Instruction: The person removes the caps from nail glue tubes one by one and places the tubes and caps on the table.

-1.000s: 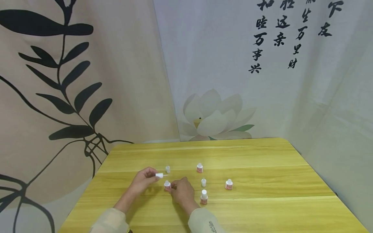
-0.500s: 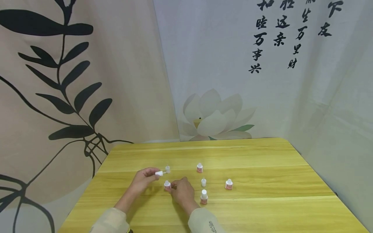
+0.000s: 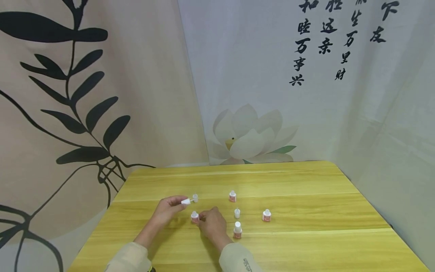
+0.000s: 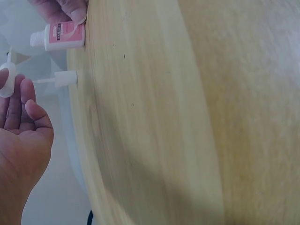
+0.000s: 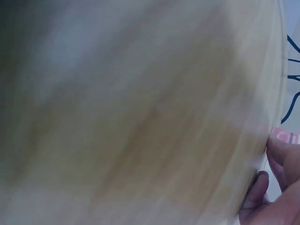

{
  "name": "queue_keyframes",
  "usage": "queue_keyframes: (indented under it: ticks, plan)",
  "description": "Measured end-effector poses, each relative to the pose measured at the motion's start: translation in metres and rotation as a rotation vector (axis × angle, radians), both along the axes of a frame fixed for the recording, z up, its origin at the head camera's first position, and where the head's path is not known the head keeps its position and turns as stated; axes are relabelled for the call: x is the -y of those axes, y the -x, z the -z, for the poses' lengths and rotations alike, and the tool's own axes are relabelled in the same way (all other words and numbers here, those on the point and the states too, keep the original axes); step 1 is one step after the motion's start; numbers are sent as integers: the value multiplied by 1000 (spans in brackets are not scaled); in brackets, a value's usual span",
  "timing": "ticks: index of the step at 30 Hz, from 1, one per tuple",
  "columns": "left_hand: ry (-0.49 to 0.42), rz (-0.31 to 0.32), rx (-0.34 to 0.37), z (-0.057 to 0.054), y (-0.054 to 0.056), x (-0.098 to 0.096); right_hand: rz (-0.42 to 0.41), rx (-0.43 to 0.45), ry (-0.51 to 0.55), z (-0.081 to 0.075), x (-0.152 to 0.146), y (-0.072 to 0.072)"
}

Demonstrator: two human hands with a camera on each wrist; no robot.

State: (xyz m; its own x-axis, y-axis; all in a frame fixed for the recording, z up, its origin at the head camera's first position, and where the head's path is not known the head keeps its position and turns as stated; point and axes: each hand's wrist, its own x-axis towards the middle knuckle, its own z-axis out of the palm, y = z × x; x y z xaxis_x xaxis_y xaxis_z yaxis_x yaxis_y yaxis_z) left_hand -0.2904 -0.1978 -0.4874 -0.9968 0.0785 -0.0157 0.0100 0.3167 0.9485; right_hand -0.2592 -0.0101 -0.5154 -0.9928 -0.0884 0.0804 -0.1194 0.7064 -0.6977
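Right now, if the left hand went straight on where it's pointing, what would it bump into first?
Probably the standing white cap, just beyond the brush cap held by the left hand; depth is unclear, so it might pass over.

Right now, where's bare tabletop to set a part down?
Widest: tabletop right of the rightmost bottle. Also the far strip behind the back bottle. Crowded: around the left hand and right hand, with a held cap, a standing cap and the gripped bottle close together.

There are 4 bottles [image 3: 195, 217] and apparently 3 loose caps [image 3: 185, 202].
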Motion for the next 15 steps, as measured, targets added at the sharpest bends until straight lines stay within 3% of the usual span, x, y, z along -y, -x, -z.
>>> queue_keyframes:
  ticks: [15]
  plan:
    - [-39, 10, 2, 1, 2, 0, -4, -16, -14, 0, 1, -1]
